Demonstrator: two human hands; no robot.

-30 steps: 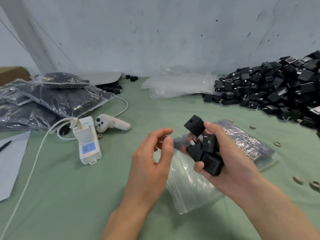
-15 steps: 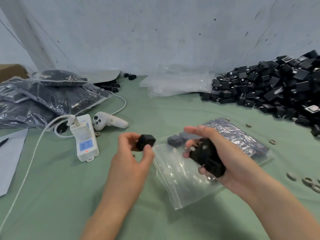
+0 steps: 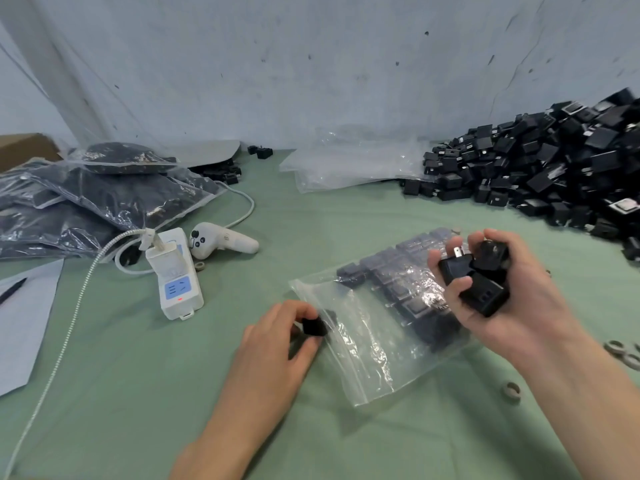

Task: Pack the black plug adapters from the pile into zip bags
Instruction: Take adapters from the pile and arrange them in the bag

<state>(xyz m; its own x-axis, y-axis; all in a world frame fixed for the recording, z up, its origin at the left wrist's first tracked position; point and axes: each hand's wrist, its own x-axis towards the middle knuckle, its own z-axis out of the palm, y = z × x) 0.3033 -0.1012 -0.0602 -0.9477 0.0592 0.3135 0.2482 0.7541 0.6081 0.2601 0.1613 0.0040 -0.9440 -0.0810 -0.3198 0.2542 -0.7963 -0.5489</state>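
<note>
A clear zip bag [image 3: 377, 344] lies flat on the green table in front of me, its far half filled with rows of black plug adapters. My left hand [image 3: 273, 344] pinches one black adapter [image 3: 314, 326] at the bag's open left edge. My right hand [image 3: 498, 292] hovers above the bag's right side and grips a clutch of black adapters [image 3: 476, 280], one with its metal prongs showing. The big pile of loose black adapters [image 3: 540, 171] fills the far right of the table.
Several filled zip bags [image 3: 104, 195] are stacked at the far left. A white power strip [image 3: 175, 278] with a braided cable and a white controller [image 3: 221, 240] lie left of centre. Empty clear bags [image 3: 349, 164] rest by the wall. Small rings [image 3: 510, 393] dot the right side.
My left hand took one adapter from my right hand and carried it down to the bag's open edge. My right hand shifted to the right with the remaining adapters.
</note>
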